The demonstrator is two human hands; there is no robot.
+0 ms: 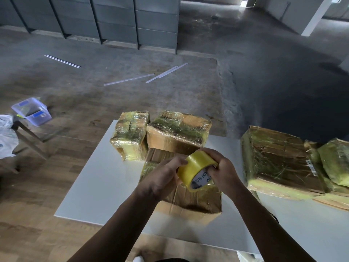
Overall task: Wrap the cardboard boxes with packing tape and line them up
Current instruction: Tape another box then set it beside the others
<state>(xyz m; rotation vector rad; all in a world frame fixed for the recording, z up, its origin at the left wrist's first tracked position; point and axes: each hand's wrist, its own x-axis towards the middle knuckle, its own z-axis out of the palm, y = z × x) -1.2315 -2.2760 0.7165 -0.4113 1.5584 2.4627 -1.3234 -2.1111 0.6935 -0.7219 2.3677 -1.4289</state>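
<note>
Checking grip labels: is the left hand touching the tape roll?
Touching. Head view shows the left hand gripping the tape roll, thumb pressed on its outer face.

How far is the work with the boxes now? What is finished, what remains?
Done: the back left box, back right box and large right box look covered in tape. In hand: the left hand and right hand grip the tape roll above the nearest box. Left: its front cardboard looks bare, and the boxes do not form one line.
</note>
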